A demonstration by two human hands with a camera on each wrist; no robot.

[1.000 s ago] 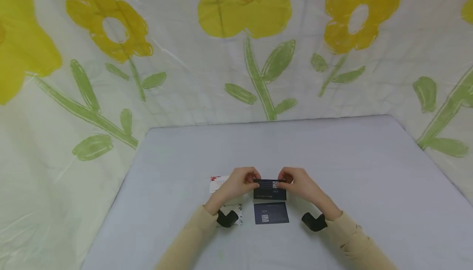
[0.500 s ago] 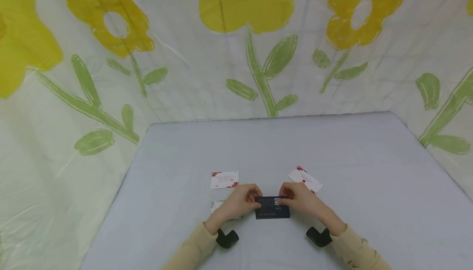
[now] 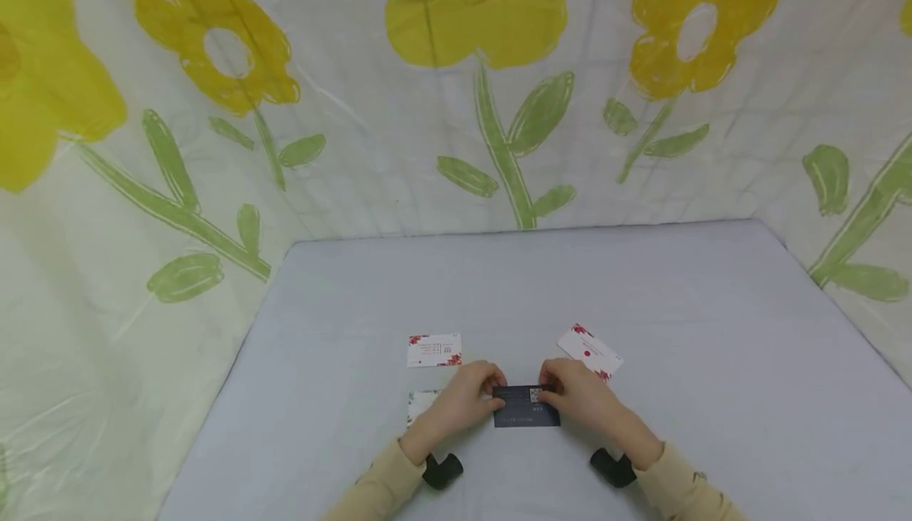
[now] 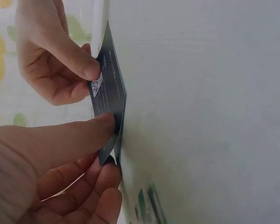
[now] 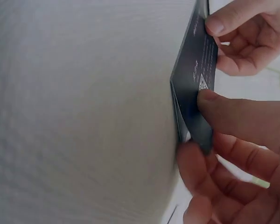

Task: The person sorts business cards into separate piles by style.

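A dark business card (image 3: 526, 416) with a QR code and pale print is pinched by both hands in the head view, low over the white table. My left hand (image 3: 466, 396) grips its left end, thumb on the printed face. At the other end my right hand (image 3: 579, 390) pinches it, the thumb beside the QR code. Both wrist views show a second dark layer (image 5: 178, 119) under the card, meeting it along the near edge and parting from it toward the fingers.
A white card with red flowers (image 3: 435, 350) lies behind my left hand, another red-flowered card (image 3: 590, 349) tilted behind the right. A white card with leaf print (image 3: 420, 405) is partly covered by my left hand. A flower-painted curtain (image 3: 378, 149) rises behind the table.
Both hands have brought the held card nearer to me, over the other dark card, which is no longer seen separately. Both red-flowered cards have come into fuller view.
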